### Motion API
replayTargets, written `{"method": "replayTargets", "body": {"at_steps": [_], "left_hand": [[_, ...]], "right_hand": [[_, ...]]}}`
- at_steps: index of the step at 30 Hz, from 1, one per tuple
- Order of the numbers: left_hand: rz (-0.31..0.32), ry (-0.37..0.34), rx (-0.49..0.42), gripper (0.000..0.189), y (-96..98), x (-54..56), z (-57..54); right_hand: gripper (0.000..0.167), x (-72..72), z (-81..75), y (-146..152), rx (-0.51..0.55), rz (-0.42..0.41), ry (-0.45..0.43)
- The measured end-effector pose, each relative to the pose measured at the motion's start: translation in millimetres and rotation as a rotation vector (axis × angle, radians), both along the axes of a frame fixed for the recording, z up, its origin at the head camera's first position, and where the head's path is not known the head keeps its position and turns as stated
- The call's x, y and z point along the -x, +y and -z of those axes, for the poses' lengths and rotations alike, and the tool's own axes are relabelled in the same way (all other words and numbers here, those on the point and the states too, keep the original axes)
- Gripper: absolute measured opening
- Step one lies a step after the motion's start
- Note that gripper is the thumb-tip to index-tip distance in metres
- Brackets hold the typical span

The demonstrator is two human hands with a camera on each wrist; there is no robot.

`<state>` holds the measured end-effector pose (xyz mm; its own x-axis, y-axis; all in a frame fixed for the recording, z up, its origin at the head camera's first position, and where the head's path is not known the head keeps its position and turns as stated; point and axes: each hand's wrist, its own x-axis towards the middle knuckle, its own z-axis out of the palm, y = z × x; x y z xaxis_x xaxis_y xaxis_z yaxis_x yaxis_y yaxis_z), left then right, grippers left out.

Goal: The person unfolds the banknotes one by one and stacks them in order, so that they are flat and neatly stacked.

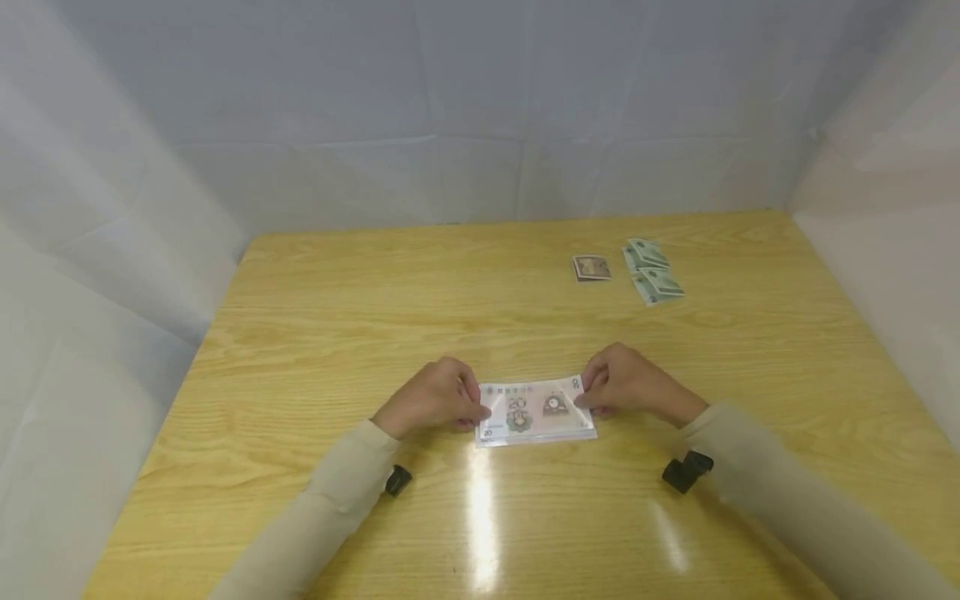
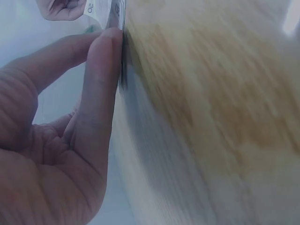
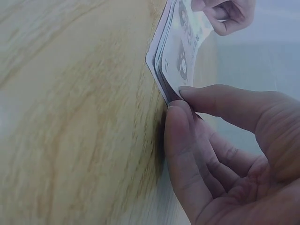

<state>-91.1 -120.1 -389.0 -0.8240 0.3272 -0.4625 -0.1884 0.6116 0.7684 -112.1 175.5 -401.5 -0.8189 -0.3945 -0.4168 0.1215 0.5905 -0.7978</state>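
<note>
A small stack of pale banknotes (image 1: 536, 412), the top one marked 20, lies flat just above the wooden table between the two hands. My left hand (image 1: 442, 396) pinches its left end between thumb and finger. At the opposite end my right hand (image 1: 622, 382) pinches the right edge the same way. Several layered notes (image 3: 176, 51) show at the edge in the right wrist view, their corners slightly apart. In the left wrist view only a bit of the notes (image 2: 101, 11) is visible past the fingertips.
Farther back on the table (image 1: 360, 308) lies a folded brown note (image 1: 592, 267). To its right are folded green notes (image 1: 651, 271), partly overlapping. White sheeting (image 1: 480, 108) hangs behind the table and along both sides.
</note>
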Motion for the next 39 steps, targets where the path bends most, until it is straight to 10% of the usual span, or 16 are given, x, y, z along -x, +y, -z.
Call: {"method": "replayTargets", "body": {"at_steps": [22,39], "left_hand": [[0.021,0.064,0.151,0.022,1.6,-3.3,-1.4],[0.004,0.05,-0.025,0.021,-8.9,6.4,-5.3]], "right_hand": [[0.019,-0.4,1.2,0.6,-0.136,0.026,0.03],[0.015,19.8,-11.7,52.8,-0.055,0.077,0.136]]}}
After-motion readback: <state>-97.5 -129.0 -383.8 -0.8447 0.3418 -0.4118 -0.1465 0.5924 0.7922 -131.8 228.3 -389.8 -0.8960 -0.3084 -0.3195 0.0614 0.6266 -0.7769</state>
